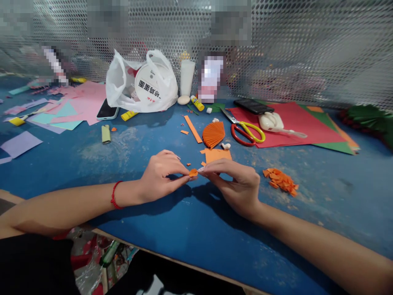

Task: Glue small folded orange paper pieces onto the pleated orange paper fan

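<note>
Just above the blue table, my left hand (164,176) pinches a small piece of orange paper (193,173) between thumb and fingertips. My right hand (235,182) meets it from the other side, its fingers pressed together at the paper's right edge. Whether the right fingers grip the same piece is hard to make out. Behind the right fingers lies an orange paper square (218,155), with a pleated orange paper fan (213,134) beyond it. A heap of folded orange paper bits (281,181) rests to the right of my right hand.
Scissors (245,129) with red and yellow handles lie beside red paper sheets (285,123). A white plastic bag (123,82) stands at the back before a perforated metal screen (291,49). A lighter (106,134), glue sticks and pastel paper (82,98) are on the left.
</note>
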A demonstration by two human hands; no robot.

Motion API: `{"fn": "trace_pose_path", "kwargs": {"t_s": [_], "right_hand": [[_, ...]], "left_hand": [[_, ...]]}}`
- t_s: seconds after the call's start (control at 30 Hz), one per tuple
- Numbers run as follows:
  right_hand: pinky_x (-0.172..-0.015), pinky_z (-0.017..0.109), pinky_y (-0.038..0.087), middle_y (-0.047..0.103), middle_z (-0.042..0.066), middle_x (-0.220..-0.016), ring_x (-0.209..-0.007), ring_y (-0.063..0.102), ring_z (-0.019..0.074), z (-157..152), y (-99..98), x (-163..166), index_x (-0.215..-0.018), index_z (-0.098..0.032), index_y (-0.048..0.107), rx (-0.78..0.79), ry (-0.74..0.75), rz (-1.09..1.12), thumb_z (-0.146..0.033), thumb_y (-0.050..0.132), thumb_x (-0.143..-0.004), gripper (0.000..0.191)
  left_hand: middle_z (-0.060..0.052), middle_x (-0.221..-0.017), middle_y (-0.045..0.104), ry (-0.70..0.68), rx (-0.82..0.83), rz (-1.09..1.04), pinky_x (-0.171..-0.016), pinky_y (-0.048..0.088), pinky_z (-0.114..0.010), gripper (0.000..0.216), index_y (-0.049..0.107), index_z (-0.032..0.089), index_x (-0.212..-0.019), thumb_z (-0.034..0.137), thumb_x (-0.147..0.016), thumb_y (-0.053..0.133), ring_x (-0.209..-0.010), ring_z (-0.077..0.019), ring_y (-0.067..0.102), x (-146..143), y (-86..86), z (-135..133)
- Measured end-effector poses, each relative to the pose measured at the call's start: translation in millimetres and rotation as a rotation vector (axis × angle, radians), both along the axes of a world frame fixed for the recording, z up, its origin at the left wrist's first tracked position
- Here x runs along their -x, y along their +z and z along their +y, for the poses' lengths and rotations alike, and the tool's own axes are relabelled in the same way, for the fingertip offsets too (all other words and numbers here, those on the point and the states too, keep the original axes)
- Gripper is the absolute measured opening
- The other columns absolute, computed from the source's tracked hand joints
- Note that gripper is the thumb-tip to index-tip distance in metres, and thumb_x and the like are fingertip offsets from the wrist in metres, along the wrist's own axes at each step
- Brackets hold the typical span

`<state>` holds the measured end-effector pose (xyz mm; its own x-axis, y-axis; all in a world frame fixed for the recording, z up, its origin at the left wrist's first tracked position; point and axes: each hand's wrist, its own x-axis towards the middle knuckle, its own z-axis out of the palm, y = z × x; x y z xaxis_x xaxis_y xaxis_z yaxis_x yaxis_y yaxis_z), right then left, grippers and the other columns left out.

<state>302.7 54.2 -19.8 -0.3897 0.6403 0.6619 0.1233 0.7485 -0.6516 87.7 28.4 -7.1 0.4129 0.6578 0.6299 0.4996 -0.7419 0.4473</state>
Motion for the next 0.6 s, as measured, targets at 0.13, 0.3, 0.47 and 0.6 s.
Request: {"fn": "trace_pose_path", "kwargs": {"t_s": [0.13, 0.3, 0.47, 0.6], "right_hand": [[-0.070, 0.022, 0.055, 0.076, 0.003, -0.083, -0.076, 0.072, 0.0130, -0.2, 1.0, 0.1, -0.088, -0.019, 0.074, -0.010, 0.004, 0.007, -0.004, 0.067, -0.085, 0.017], [-0.072, 0.023, 0.055, 0.076, 0.005, -0.085, -0.078, 0.072, 0.0135, -1.1, 0.0, -0.7, -0.089, -0.018, 0.074, -0.017, 0.016, -0.008, -0.003, 0.065, -0.086, 0.018], [-0.073, 0.024, 0.056, 0.076, 0.005, -0.086, -0.079, 0.072, 0.0139, -1.5, -1.1, -0.7, -0.091, -0.019, 0.074, -0.031, 0.019, -0.032, -0.004, 0.064, -0.087, 0.018], [-0.072, 0.026, 0.056, 0.076, 0.004, -0.086, -0.078, 0.072, 0.0150, -0.7, -0.2, -0.5, -0.091, -0.021, 0.074, -0.042, 0.006, -0.036, -0.007, 0.063, -0.088, 0.018]], "left_hand": [[0.002, -0.071, 0.076, 0.025, 0.008, 0.001, -0.080, 0.048, -0.031, 0.010, 0.073, 0.019, -0.077, 0.025, -0.085, 0.073, -0.064, -0.0114, 0.070, -0.4, -0.6, 0.5], [0.001, -0.074, 0.077, 0.068, -0.003, -0.010, -0.078, 0.049, -0.032, 0.014, 0.072, 0.019, -0.078, 0.032, -0.082, 0.076, -0.065, -0.0131, 0.071, -1.1, -0.7, -0.3], [0.002, -0.073, 0.077, 0.037, 0.005, 0.026, -0.081, 0.048, -0.031, 0.011, 0.073, 0.021, -0.080, 0.026, -0.089, 0.068, -0.066, -0.0112, 0.071, 0.9, 0.7, -0.3], [0.003, -0.073, 0.077, 0.051, 0.006, 0.029, -0.081, 0.048, -0.031, 0.011, 0.074, 0.020, -0.080, 0.028, -0.086, 0.071, -0.066, -0.0110, 0.071, 0.8, 0.6, -0.2]]}}
